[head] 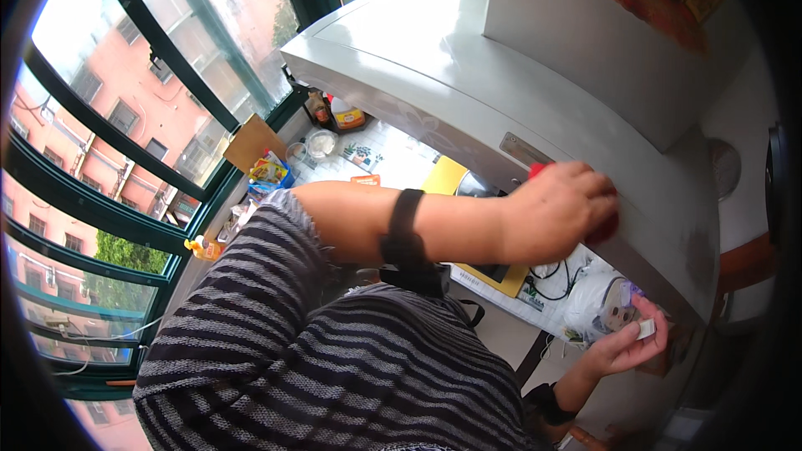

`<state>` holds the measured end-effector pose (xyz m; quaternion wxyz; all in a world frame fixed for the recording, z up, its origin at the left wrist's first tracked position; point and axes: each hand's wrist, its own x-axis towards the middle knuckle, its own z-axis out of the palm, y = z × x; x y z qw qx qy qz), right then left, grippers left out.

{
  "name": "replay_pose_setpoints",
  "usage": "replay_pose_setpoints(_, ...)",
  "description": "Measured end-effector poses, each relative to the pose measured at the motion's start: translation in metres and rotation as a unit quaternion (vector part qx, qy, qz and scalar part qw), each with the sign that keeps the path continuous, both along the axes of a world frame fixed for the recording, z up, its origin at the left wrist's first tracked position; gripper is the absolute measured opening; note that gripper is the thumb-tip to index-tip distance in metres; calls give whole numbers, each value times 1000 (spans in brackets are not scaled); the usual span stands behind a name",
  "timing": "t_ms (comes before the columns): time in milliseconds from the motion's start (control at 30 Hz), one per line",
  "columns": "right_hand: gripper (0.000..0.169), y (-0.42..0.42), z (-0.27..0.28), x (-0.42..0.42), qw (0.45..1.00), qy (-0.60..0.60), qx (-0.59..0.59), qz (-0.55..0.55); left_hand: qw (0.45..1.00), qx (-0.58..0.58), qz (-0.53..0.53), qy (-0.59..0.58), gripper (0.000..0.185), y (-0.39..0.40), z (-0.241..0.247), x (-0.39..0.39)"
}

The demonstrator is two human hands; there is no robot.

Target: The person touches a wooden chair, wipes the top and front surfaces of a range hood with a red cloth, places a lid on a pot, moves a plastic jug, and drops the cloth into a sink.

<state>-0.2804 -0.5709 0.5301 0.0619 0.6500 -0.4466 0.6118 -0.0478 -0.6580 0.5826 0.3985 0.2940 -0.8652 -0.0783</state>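
My left hand [564,210] reaches across from the left with its back up and its fingers curled round a red cloth [603,230]. The cloth, mostly hidden under the hand, lies against the front edge of a grey metal range hood [438,84]. Lower at the right, my right hand [636,338] pinches a small white piece [646,329] between thumb and fingers. That hand is beside a clear plastic bag [589,307] on the counter below the hood. What the white piece is, I cannot tell.
Beneath the hood, a patterned white counter [401,144] bears a yellow board [443,176], black cables [554,275] and clear containers [321,144]. An oil jug [346,114] stands in the back corner. Green-framed windows [232,185] line the left; a yellow-capped bottle [205,248] is near the sill.
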Motion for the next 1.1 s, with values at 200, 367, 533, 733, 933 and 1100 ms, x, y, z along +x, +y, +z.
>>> replay_pose_setpoints(200, 30, 37, 7, -18, 989, -90, -31, -113, 843, 339, -350, 230, 28, 38, 17, -14)
replay_pose_setpoints(367, 28, 66, -9, -70, 990, -24, -17, -139, 814, 419, -138, 377, 39, 17, 47, 99)
replay_pose_setpoints(533, 31, 79, -10, -74, 981, -69, -7, -182, 902, 123, 287, 298, 29, 0, 13, 236)
replay_pose_setpoints(733, 32, 83, -13, -70, 980, -118, 15, -159, 893, -94, 437, -58, 28, -7, -4, 177)
replay_pose_setpoints(933, 33, 94, -20, -69, 976, -147, 37, -157, 948, -85, 287, -106, 26, -5, 19, 70)
replay_pose_setpoints(1100, 27, 109, -32, -67, 968, -185, 63, -155, 981, -98, 122, -117, 30, 2, 35, -30)
